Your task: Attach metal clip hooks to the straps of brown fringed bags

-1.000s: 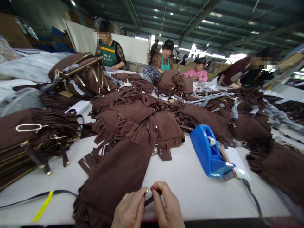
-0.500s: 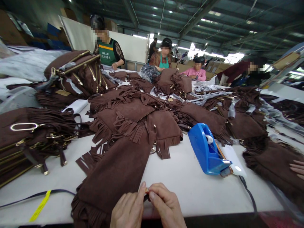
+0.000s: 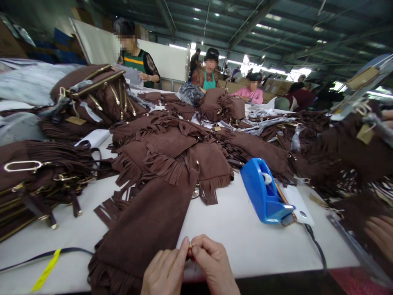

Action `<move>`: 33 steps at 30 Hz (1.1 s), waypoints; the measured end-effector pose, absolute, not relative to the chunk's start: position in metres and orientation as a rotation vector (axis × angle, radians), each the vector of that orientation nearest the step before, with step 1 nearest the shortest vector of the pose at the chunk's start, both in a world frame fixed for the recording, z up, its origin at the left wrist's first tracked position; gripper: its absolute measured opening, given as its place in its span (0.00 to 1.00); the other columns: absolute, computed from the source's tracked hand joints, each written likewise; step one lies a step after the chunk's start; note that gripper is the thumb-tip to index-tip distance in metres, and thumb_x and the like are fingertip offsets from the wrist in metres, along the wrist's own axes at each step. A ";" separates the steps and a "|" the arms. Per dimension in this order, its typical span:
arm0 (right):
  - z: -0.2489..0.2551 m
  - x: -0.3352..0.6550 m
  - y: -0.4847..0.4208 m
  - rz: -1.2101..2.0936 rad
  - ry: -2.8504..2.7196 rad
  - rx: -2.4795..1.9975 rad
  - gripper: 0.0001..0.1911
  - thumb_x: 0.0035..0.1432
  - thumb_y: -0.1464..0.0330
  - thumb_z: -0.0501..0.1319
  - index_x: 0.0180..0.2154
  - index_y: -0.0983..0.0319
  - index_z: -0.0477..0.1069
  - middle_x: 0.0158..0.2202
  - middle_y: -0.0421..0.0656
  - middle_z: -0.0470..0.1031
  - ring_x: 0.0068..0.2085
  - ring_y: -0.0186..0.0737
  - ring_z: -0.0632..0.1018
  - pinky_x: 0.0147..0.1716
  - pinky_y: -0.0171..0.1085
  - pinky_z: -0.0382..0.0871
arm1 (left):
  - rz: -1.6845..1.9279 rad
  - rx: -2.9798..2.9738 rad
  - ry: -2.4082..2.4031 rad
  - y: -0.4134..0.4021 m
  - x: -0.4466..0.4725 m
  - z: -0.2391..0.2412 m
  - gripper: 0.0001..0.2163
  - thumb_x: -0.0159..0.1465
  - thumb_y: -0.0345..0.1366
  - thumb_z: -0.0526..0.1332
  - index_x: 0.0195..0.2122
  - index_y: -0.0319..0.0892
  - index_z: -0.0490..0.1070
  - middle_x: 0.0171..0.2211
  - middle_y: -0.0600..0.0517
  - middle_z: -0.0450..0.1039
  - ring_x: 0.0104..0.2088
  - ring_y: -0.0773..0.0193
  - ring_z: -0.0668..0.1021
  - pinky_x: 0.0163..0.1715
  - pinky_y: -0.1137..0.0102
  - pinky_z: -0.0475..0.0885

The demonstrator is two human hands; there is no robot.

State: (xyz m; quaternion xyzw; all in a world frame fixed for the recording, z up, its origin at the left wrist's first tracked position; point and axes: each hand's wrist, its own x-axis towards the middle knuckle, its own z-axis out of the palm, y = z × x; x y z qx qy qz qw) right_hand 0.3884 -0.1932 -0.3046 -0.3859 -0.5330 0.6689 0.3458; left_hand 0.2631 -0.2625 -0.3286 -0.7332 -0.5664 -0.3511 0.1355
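A small gold-coloured metal fitting [image 3: 190, 247] sits pinched between the fingertips of both hands at the near edge of the bench, just above the white bench top [image 3: 245, 237]. The left hand [image 3: 166, 268] closes thumb and forefinger on it from one side; the right hand [image 3: 213, 264] grips it from the other, fingers curled tight. A thin dark strap seems to run under the fingertips, though it is mostly hidden. The fitting lies just beside the lower corner of a flat brown suede bag with fringed edges [image 3: 144, 229], which the left hand partly overlaps.

Work this small is probably best done with the fingertips kept close together and the hands braced on the bench edge, so the piece cannot twist or slip; keeping the suede flat beneath would help avoid snagging the fringe.

Further out stands a blue plastic tape dispenser [image 3: 262, 192] with a black cable [image 3: 316, 248] trailing beside it. A heap of matching brown fringed bags [image 3: 172, 143] fills the middle of the bench, and a stack with gold clasps [image 3: 27, 176] lies at the left. A yellow strip [image 3: 46, 270] crosses a dark cord near the left edge. Another person's fingers [image 3: 379, 233] show at the right.

A person across the bench wears a green apron [image 3: 136, 65] with white lettering, too small to read.
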 end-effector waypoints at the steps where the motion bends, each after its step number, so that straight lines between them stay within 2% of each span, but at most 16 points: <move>1: -0.306 0.387 -0.194 1.732 -1.365 -1.013 0.07 0.47 0.69 0.58 0.19 0.62 0.69 0.21 0.38 0.69 0.27 0.34 0.68 0.29 0.33 0.62 | -1.042 -2.124 -1.650 -0.262 0.264 -0.328 0.24 0.64 0.26 0.48 0.62 0.33 0.46 0.27 0.47 0.74 0.25 0.66 0.74 0.26 0.73 0.69; 7: -0.305 0.384 -0.195 1.782 -1.287 -1.033 0.08 0.47 0.67 0.58 0.19 0.63 0.68 0.21 0.38 0.69 0.26 0.34 0.68 0.29 0.33 0.61 | -1.131 -2.114 -1.695 -0.262 0.264 -0.329 0.24 0.63 0.24 0.49 0.61 0.35 0.49 0.27 0.49 0.74 0.25 0.66 0.74 0.25 0.73 0.69; 13: -0.299 0.396 -0.191 1.680 -1.536 -1.017 0.12 0.53 0.62 0.58 0.28 0.62 0.73 0.26 0.41 0.73 0.30 0.37 0.72 0.32 0.35 0.65 | -1.128 -2.135 -1.674 -0.263 0.262 -0.334 0.23 0.63 0.24 0.50 0.60 0.34 0.52 0.30 0.47 0.76 0.27 0.66 0.75 0.28 0.73 0.70; 16: -0.299 0.400 -0.189 1.510 -1.749 -0.942 0.12 0.58 0.63 0.54 0.31 0.61 0.74 0.30 0.42 0.73 0.33 0.37 0.73 0.34 0.35 0.67 | -1.120 -2.129 -1.664 -0.264 0.262 -0.333 0.21 0.62 0.24 0.50 0.58 0.34 0.55 0.31 0.46 0.76 0.27 0.66 0.76 0.28 0.73 0.70; 21: -0.298 0.403 -0.186 1.319 -1.984 -0.833 0.12 0.61 0.68 0.50 0.32 0.61 0.70 0.30 0.43 0.72 0.33 0.36 0.73 0.33 0.33 0.67 | -1.163 -2.118 -1.702 -0.263 0.261 -0.333 0.17 0.63 0.25 0.51 0.53 0.35 0.61 0.31 0.48 0.76 0.28 0.66 0.76 0.28 0.73 0.70; 28: -0.290 0.409 -0.178 0.989 -2.253 -0.555 0.10 0.61 0.75 0.48 0.35 0.63 0.67 0.31 0.45 0.70 0.34 0.36 0.70 0.33 0.33 0.65 | -1.229 -2.141 -1.762 -0.263 0.261 -0.337 0.12 0.62 0.24 0.52 0.46 0.35 0.64 0.28 0.49 0.73 0.26 0.65 0.74 0.26 0.72 0.69; 33: -0.291 0.411 -0.178 0.917 -2.309 -0.512 0.10 0.59 0.77 0.48 0.34 0.63 0.66 0.30 0.45 0.69 0.33 0.36 0.68 0.32 0.34 0.64 | -1.219 -2.193 -1.814 -0.264 0.262 -0.336 0.12 0.61 0.23 0.51 0.45 0.36 0.64 0.25 0.51 0.69 0.24 0.64 0.71 0.24 0.70 0.66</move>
